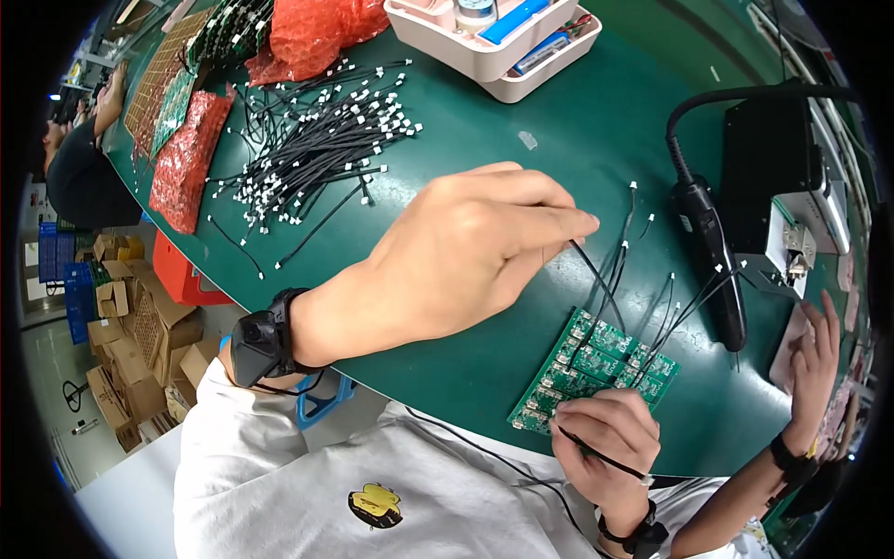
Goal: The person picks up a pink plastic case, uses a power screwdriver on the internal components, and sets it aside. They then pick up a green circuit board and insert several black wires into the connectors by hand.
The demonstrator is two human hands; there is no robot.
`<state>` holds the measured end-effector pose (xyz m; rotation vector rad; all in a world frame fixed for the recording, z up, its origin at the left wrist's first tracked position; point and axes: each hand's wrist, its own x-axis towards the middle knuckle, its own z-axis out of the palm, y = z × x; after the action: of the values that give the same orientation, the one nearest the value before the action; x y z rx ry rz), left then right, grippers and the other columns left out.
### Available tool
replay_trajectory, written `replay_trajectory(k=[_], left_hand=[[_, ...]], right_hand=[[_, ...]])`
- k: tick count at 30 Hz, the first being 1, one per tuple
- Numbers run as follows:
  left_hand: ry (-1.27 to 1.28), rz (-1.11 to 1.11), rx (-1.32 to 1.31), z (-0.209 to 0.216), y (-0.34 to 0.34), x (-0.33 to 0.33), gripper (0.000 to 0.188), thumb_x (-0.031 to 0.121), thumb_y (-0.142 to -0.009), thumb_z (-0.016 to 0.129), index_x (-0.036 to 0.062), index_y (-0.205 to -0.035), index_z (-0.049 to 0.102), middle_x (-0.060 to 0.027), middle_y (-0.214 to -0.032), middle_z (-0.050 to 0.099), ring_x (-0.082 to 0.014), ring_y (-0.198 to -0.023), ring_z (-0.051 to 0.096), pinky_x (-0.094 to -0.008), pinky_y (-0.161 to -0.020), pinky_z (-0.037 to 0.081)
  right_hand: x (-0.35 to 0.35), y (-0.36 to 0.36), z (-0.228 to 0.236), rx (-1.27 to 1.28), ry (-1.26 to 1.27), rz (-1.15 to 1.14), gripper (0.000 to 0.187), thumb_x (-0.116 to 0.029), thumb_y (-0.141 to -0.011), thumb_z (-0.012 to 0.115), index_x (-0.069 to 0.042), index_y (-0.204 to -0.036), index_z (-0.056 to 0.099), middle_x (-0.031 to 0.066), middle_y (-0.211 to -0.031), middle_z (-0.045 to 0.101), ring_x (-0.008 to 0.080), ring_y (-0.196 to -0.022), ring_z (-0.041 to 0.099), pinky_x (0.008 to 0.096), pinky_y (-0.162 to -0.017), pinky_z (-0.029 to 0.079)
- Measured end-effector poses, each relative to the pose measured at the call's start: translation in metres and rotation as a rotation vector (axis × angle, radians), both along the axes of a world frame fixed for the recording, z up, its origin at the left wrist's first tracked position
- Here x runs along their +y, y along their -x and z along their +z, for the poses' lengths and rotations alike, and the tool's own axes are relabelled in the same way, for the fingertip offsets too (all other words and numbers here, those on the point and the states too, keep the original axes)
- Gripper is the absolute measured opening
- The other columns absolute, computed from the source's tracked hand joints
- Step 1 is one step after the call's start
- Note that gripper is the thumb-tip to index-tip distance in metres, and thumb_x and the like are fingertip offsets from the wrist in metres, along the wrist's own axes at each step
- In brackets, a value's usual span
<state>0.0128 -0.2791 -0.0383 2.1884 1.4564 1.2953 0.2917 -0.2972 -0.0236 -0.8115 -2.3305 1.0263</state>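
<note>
My left hand (494, 238) pinches the upper end of a thin black cable (596, 275), which slants down to a green circuit board panel (531, 396). My right hand (610, 438) is closed at the panel's near edge, holding another black cable (596, 450); one white end plug shows below the fingers. Several other black cables with white plugs rise from the panel, which carries rows of small pale connectors. The right fingertips hide part of the panel's near edge, so what they touch there cannot be seen.
Many loose black cables (317, 140) lie in a heap at far left, near red bubble wrap (191, 158). A black handheld tool (712, 252) and a black box (773, 168) stand right. Pale trays (503, 65) sit at the back. Another person's hand (812, 359) is at far right.
</note>
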Motion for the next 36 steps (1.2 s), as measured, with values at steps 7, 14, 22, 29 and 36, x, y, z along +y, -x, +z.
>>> replay_trajectory(k=[7,14,22,29,36], left_hand=[[0.157,-0.044,0.179,-0.013,-0.024,-0.019,0.028,0.014,-0.089,0.078,0.0022,-0.113,0.074,-0.0040,-0.088,0.061,-0.0220,-0.078,0.060,-0.0363,-0.069,0.050],[0.290,-0.121,0.135,-0.019,-0.035,-0.025,0.040,0.030,-0.090,0.077,0.0046,-0.120,0.068,-0.0017,-0.088,0.059,-0.0197,-0.084,0.058,-0.0339,-0.071,0.048],[0.326,-0.090,0.208,-0.016,-0.033,-0.025,0.050,0.032,-0.086,0.082,0.0015,-0.122,0.064,-0.0043,-0.087,0.062,-0.0224,-0.086,0.059,-0.0364,-0.073,0.050],[0.307,0.342,0.285,0.007,0.006,-0.009,0.048,0.028,-0.088,0.084,0.0010,-0.123,0.064,-0.0112,-0.083,0.062,-0.0297,-0.079,0.062,-0.0406,-0.071,0.052],[0.047,0.639,0.243,0.026,0.034,-0.006,0.040,0.028,-0.089,0.087,0.0027,-0.114,0.067,-0.0129,-0.082,0.063,-0.0306,-0.075,0.063,-0.0425,-0.068,0.053]], right_hand=[[0.000,0.011,-0.003,-0.161,-0.160,0.014,0.023,0.005,-0.069,0.085,-0.006,-0.085,0.075,0.0037,-0.090,0.071,0.0248,-0.078,0.061,0.0357,-0.066,0.049],[0.003,0.021,0.006,-0.252,-0.049,-0.033,0.020,0.006,-0.072,0.084,-0.003,-0.084,0.071,0.0074,-0.086,0.068,0.0247,-0.073,0.061,0.0363,-0.064,0.049],[0.020,0.037,0.032,-0.529,0.351,-0.195,0.024,0.003,-0.077,0.088,0.003,-0.080,0.065,0.0097,-0.073,0.066,0.0178,-0.059,0.061,0.0308,-0.056,0.047],[0.027,0.040,0.031,-0.539,0.376,-0.154,0.026,0.000,-0.077,0.089,0.002,-0.078,0.063,0.0088,-0.068,0.065,0.0162,-0.059,0.062,0.0293,-0.055,0.049],[0.024,0.042,0.034,-0.530,0.294,-0.151,0.025,-0.003,-0.078,0.090,0.000,-0.077,0.065,0.0069,-0.066,0.065,0.0139,-0.057,0.062,0.0281,-0.055,0.049]])
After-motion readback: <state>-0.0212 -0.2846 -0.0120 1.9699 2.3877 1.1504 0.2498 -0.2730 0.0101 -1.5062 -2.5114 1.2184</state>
